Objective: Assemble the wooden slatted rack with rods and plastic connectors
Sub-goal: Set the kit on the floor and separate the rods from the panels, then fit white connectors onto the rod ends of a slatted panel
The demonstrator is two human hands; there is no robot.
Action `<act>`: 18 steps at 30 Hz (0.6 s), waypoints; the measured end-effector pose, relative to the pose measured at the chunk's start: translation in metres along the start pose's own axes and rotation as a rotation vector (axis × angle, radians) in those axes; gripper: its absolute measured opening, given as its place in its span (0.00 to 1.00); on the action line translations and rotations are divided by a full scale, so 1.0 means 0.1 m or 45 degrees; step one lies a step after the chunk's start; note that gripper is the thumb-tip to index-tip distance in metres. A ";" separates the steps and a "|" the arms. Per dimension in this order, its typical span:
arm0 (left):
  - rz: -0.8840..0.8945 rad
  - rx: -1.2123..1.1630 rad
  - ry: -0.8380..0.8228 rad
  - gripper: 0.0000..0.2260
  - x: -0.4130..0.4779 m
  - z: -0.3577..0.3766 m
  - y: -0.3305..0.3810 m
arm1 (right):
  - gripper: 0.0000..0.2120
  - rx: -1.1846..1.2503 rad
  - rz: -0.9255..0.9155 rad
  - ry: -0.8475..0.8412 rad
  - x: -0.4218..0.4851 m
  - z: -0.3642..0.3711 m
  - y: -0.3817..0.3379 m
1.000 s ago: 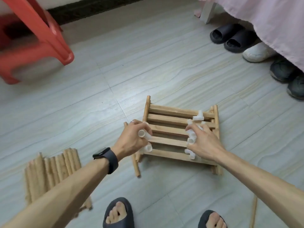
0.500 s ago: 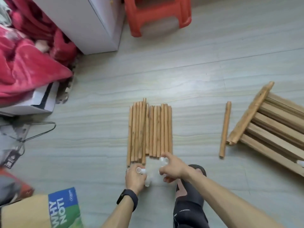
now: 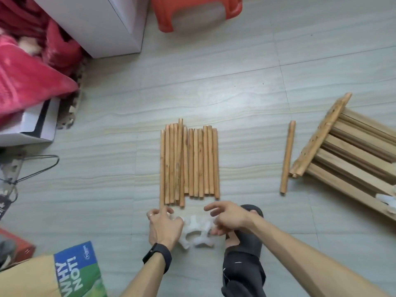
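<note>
Our left hand (image 3: 165,227) and right hand (image 3: 230,219) rest loose-fingered, gripping nothing, beside the connectors (image 3: 197,232) heaped on the floor near the rods (image 3: 189,163). We'd best pick one connector and push a rod in squarely.

We log the rods (image 3: 189,163) as bare round wood, matt, orange-brown with darker flecks; the single rod (image 3: 287,157) looks alike. The slatted rack (image 3: 353,155) is paler unfinished wood, and its side rail is rough and pitted. The connectors (image 3: 196,230) are white plastic, too blurred to judge their finish. The floor (image 3: 235,86) is smooth tile with a soft sheen and a grey grain pattern. The stool (image 3: 197,11) is glossy red plastic, the blanket (image 3: 27,82) fluffy red cloth, the hanger (image 3: 36,168) thin dark wire, and the slipper (image 3: 246,239) matt black.
</note>
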State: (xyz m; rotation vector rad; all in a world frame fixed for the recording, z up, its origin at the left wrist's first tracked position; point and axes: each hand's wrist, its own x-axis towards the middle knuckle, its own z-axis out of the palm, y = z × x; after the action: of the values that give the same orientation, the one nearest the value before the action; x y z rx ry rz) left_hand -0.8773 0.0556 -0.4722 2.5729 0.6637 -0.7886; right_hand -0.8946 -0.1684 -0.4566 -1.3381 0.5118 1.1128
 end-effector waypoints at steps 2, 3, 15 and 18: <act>0.140 -0.031 0.163 0.11 -0.06 0.03 0.15 | 0.15 0.044 -0.046 0.165 -0.16 -0.31 -0.07; 0.239 0.013 0.209 0.12 -0.09 0.09 0.29 | 0.10 0.064 -0.076 0.324 -0.25 -0.49 -0.08; 0.604 0.613 -0.089 0.29 0.28 0.59 1.38 | 0.19 -0.799 0.216 1.193 -0.12 -1.16 0.53; 0.572 0.448 -0.149 0.26 0.27 0.56 1.36 | 0.14 -0.743 0.080 1.088 0.07 -1.00 0.43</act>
State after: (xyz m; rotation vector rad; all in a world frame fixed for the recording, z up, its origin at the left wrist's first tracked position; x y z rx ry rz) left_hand -0.8087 -0.0729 -0.5039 2.7954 -0.1061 -0.9518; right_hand -0.9000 -0.2654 -0.5066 -2.3390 0.8827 0.7093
